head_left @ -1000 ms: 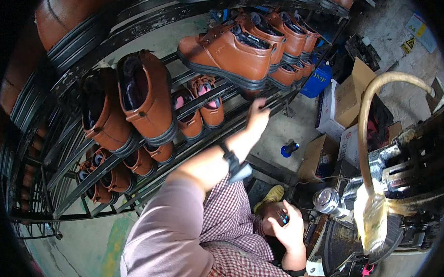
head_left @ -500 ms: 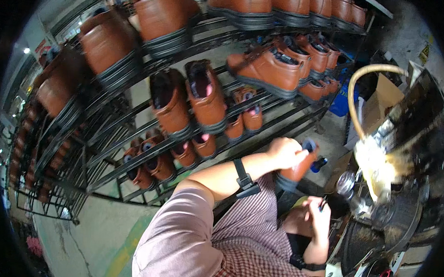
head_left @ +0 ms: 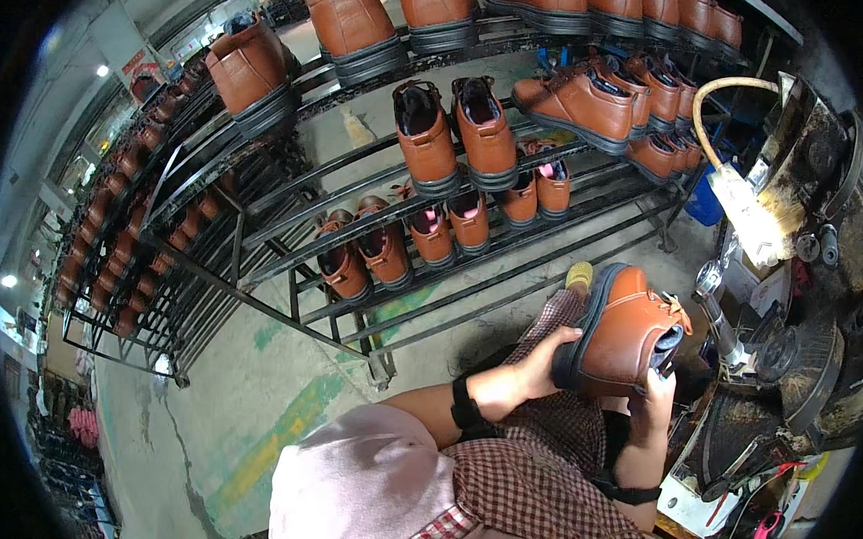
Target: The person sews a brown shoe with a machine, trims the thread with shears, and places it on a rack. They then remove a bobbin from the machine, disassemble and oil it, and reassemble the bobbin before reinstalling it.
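A brown leather lace-up shoe [head_left: 626, 341] with a thick black sole is held tilted over my lap, its sole facing left and its opening to the right. My left hand [head_left: 541, 366] is closed on the sole side, thumb against the sole's edge. At the opening, my right hand [head_left: 651, 400] grips the collar. A thin dark item shows beside its fingertips, too small to name. Part of both hands' fingers is hidden behind the shoe.
A black metal rack [head_left: 287, 263] with several brown shoes stands ahead and to the left. On the right are a lit lamp [head_left: 756, 216] with a bent tan neck, and a dark, worn machine [head_left: 783, 381] close to my right arm. A blue container [head_left: 702, 199] sits behind the lamp.
The shoe has come from beside the rack down over my lap, in my left hand. My right hand has risen to grip its collar. The view has shifted too.
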